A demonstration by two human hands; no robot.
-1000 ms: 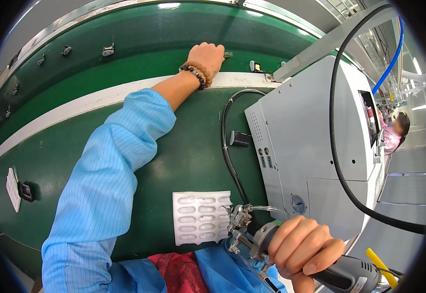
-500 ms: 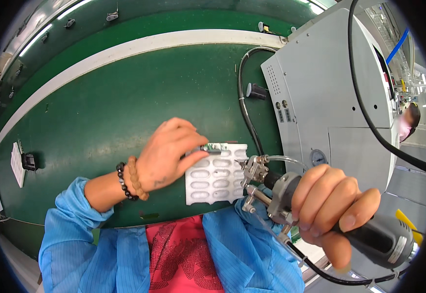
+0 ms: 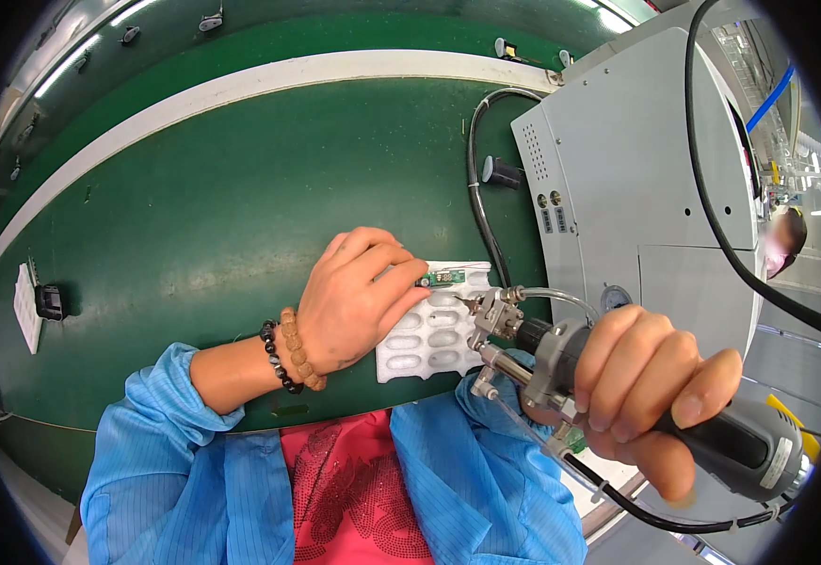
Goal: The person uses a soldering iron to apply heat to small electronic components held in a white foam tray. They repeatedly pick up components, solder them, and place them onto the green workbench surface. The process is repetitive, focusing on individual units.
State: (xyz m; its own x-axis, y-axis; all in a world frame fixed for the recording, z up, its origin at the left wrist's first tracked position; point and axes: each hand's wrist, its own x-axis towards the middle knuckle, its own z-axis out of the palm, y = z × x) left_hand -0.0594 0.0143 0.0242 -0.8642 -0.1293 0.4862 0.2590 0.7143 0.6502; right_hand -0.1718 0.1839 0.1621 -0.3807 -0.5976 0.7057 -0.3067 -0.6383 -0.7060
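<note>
My left hand (image 3: 359,294) is closed at the upper left of a white moulded tray (image 3: 412,346) with oval hollows. Its thumb and fingers pinch the left end of a small green circuit board (image 3: 446,277), which lies along the tray's far edge; the fingers cover that end. In my right hand (image 3: 651,386) is a black-and-grey handheld power screwdriver (image 3: 735,447), slanting down to the left. Its metal head (image 3: 493,318) has clear tubes and points over the tray's right side, below the board. I cannot tell whether the tip touches anything.
A large grey machine cabinet (image 3: 608,160) stands at the right, with a black hose (image 3: 474,179) beside it on the green bench (image 3: 241,188). A black cylindrical part (image 3: 503,172) lies near the cabinet. Far left are a white tray (image 3: 26,309) and a black piece (image 3: 50,302). Another person (image 3: 785,240) is far right.
My left hand, the board and the tray have shifted a little to the right and away from me. The screwdriver stays over the tray's right side; the view has moved slightly.
</note>
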